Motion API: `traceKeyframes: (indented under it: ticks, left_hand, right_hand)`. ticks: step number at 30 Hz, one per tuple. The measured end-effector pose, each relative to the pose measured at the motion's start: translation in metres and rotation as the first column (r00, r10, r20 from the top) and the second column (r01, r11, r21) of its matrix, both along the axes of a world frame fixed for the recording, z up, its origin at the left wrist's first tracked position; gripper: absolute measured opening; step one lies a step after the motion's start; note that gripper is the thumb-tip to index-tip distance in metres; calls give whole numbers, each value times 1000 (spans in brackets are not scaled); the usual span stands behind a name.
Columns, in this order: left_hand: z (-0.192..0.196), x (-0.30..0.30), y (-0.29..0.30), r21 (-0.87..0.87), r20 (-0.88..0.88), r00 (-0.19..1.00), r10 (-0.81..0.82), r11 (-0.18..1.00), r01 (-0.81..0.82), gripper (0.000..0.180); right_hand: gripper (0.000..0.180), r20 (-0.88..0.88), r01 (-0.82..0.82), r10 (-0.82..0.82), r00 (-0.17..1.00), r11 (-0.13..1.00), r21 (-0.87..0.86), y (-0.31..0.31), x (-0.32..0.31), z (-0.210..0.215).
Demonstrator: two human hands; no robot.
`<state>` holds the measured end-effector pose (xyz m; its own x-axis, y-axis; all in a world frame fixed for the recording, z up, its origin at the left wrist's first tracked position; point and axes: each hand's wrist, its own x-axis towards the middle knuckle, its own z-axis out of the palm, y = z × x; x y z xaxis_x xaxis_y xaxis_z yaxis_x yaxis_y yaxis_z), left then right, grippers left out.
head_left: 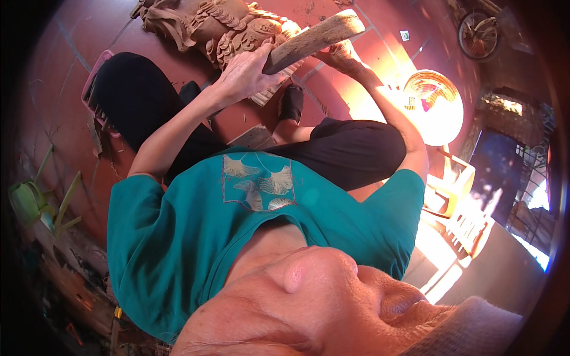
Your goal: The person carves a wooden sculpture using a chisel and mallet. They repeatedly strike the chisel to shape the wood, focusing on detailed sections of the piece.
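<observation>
A thick, weathered wooden bar slants up and to the right over the work. My left hand is closed around its lower left end. Close under the bar's far part is my right hand, its fingers curled. The bar hides part of those fingers, so what they grip cannot be made out. Beyond my hands lies a brown carved figure with scale-like and curling relief on the floor. A pale ribbed piece shows below the bar, partly covered by my left hand.
Red tiles make up the floor. At the right are a sunlit round woven basket and a small stool-like frame. A wheel stands at the far right. A green plastic object lies at left. My bent knees flank the work.
</observation>
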<state>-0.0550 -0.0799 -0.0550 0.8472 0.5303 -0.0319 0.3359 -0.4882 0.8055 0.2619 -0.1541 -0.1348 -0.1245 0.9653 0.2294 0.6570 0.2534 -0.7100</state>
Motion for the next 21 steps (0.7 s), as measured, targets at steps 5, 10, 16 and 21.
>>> traceKeyframes:
  ticks: [5, 10, 16, 21]
  left_hand:
    - [8, -8, 9, -46, -49, 996, 81, 996, -83, 71]
    - [4, -13, 12, -72, 101, 986, 133, 989, -126, 70]
    - [2, -10, 10, -24, 140, 982, 127, 992, -125, 63]
    - [-1, -10, 8, -8, 218, 969, 119, 993, -120, 59]
  right_hand:
    - [22, -57, 0, -9, 998, 988, -155, -2, -13, 51]
    - [21, -301, -27, -30, 953, 983, -184, -3, -13, 55]
    - [21, -172, 80, -123, 977, 967, -241, 2, -21, 58]
    - [21, -90, 103, -129, 988, 962, -254, 2, -29, 73]
